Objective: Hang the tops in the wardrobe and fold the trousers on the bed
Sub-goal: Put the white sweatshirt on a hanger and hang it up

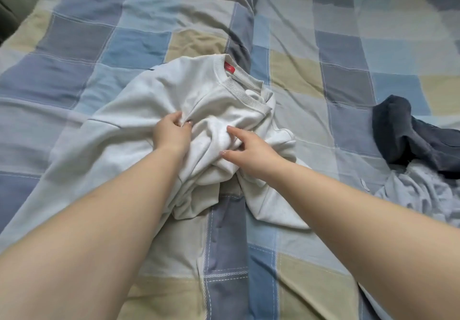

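- Currently: white sweatshirt (pixel 199 100) is lying crumpled mid-bed (pixel 298 70), directly ahead of both hands, collar pointing away, hem trailing toward the person.
- Left hand (pixel 171 130) is pinching a chest fold; right hand (pixel 246 147) is resting on it, fingers loosely spread.
- Both are equally near.

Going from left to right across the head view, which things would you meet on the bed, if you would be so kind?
Left hand gripping the white sweatshirt → right hand on the same sweatshirt → dark garment, with a light blue garment just below it, all on the checked bedcover.
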Demonstrator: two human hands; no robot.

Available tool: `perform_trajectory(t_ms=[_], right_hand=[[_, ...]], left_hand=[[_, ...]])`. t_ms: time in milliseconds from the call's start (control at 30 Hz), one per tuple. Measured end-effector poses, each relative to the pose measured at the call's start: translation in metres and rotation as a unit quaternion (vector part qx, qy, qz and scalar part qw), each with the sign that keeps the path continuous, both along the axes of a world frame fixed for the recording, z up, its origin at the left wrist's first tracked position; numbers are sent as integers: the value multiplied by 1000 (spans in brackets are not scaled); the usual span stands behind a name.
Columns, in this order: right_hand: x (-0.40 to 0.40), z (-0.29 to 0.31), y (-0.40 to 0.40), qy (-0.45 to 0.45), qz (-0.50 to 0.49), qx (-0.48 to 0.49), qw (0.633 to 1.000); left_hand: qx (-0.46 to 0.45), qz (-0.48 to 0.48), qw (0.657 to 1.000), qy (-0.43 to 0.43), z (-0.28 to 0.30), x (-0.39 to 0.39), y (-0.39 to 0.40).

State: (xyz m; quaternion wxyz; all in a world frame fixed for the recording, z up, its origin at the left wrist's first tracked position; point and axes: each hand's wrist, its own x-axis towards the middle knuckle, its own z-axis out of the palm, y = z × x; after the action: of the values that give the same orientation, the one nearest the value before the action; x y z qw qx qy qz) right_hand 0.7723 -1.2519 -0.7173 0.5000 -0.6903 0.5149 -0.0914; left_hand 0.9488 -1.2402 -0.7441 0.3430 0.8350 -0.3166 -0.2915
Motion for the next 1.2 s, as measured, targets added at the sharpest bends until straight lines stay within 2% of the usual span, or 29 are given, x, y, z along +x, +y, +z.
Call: perform_trajectory(t_ms=[167,300,367,433,533,733,833,933,1033,1200], right_hand=[[-4,12,8,5,-17,6,1000],[-9,53,9,65,-89,-93,990],[-10,78,11,76,-71,-137,985],[-11,103,12,80,-27,-135,987],[-16,142,37,89,0,-125,988],[-38,236,120,-79,-22,-155,984],[-57,290,174,-119,-9,-166,979],[-74,334,215,-166,-55,-141,974],[-106,387,259,-226,-94,-96,965],[-176,452,333,-294,-139,-105,940]], left_hand=[[-20,-127,992,-11,41,-20,40],[-30,-222,975,-10,86,-34,87],[-49,-269,961,-29,111,-34,105],[-76,-293,952,-54,140,-29,119],[-93,-309,945,-43,185,-26,142],[-124,-338,930,-70,276,-37,201],[-148,-317,934,-65,330,-65,238],[-173,-291,940,-37,372,-99,272],[-200,-270,940,-56,419,-136,315],[-315,-274,895,-158,485,-206,368]])
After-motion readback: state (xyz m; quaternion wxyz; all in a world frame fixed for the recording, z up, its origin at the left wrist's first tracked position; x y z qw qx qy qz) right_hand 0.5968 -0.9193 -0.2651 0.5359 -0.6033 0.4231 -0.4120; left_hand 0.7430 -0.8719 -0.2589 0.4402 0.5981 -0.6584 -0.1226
